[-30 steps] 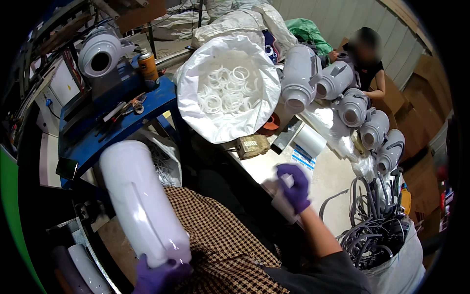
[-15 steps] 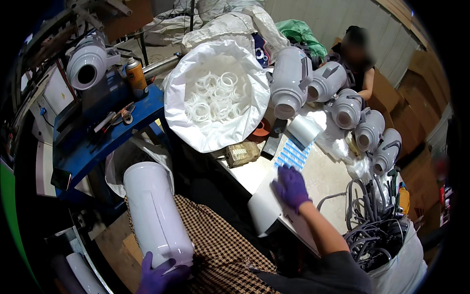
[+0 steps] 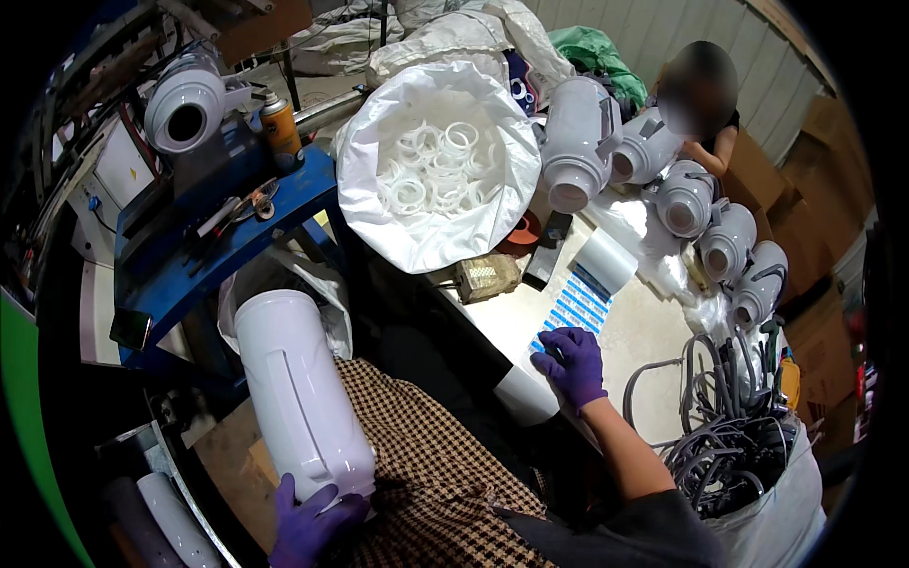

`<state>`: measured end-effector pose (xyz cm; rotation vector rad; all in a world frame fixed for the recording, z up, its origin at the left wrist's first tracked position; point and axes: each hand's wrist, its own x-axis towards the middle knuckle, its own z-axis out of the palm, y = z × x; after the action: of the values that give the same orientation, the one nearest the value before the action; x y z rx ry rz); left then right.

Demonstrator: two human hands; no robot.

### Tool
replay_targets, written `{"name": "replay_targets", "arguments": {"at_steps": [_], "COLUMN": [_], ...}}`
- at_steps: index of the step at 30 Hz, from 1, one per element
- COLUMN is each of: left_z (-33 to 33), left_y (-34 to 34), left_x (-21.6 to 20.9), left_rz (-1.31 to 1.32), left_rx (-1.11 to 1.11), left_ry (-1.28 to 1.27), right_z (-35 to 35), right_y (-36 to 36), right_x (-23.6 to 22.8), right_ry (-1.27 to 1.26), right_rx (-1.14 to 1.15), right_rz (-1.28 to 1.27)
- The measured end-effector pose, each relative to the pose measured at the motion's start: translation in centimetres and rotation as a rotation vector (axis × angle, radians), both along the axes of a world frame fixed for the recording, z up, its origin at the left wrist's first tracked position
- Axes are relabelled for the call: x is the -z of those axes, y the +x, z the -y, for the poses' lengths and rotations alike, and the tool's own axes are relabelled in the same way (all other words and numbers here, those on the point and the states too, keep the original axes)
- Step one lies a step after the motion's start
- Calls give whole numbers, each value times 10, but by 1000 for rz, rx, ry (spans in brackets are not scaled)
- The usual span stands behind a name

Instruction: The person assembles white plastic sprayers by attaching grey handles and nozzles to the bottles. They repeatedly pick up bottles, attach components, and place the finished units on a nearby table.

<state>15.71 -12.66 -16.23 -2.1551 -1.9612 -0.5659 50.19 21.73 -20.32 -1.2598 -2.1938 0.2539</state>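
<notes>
A pale grey plastic flask body [image 3: 301, 388] lies slanted across my lap, its wide open-looking end away from me. My left hand [image 3: 314, 526], in a purple glove, is closed on its near end, fingers wrapped over the rim. On the white table a roll of label strip [image 3: 606, 261] is partly unrolled, with rows of blue and white labels [image 3: 578, 308]. At the near end of those rows is my right hand [image 3: 574, 367], also gloved in purple. Its fingers are bent into a pinch; what sits between them is too small to make out. Bare backing [image 3: 526, 396] hangs over the table edge.
A white sack [image 3: 360, 213] of clear plastic rings stands beyond the table. Several grey flasks [image 3: 578, 142] line the far side, near a co-worker [image 3: 724, 147]. Grey handles [image 3: 705, 454] fill a sack at right. A blue bench [image 3: 256, 222] holds tools and a spray can [image 3: 281, 131].
My right hand has gone from stretched fingers flat on the strip to a curled pinch. The left hand keeps hold of the flask body. The view has shifted slightly.
</notes>
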Motion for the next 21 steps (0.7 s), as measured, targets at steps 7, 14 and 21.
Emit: {"name": "replay_targets", "arguments": {"at_steps": [7,14,21], "left_z": [8,36,61], "left_y": [0,11,13], "left_x": [6,40,86], "left_rz": [60,1976,4099], "left_rx": [17,-53,-275], "left_ry": [-227,-878,-36], "right_z": [7,11,16], "right_y": [-5,-36,-171], "right_x": [3,-42,-115], "right_ry": [-90,242,-342], "right_rx": [-12,-238,-673], "right_rz": [-218,-286,-543]}}
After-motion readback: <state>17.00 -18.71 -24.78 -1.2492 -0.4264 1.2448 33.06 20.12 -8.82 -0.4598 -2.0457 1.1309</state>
